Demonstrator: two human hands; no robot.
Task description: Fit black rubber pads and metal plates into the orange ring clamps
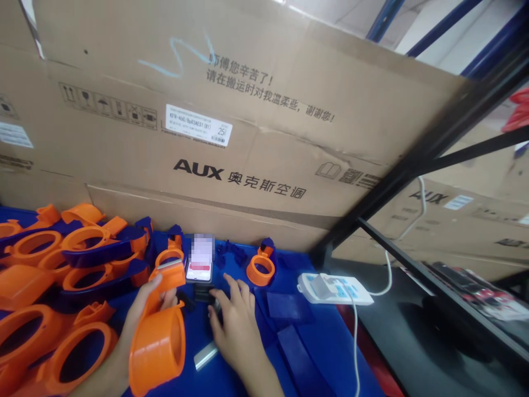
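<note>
My left hand (pixel 156 295) is closed on an orange plastic part (pixel 155 347), which has a wide round ring at its lower end. A silver metal strip (pixel 169 263) shows at the part's upper end. My right hand (pixel 235 314) is low over the blue table, its fingers apart and bent. Its thumb and index finger are beside small black pieces (pixel 202 292); a dark shape between them is too hidden to name. Left of that wrist lies a short silver metal piece (pixel 205 355). A phone (pixel 200 259) with a lit screen rests just beyond the black pieces.
Many orange ring parts (pixel 35 245), some with dark blue pieces, are heaped at left. Another orange ring part (pixel 261 269) stands behind my right hand. Dark blue flat pieces (pixel 289 307) and a white power strip (pixel 334 289) lie right. A large cardboard box (pixel 248 149) blocks the back.
</note>
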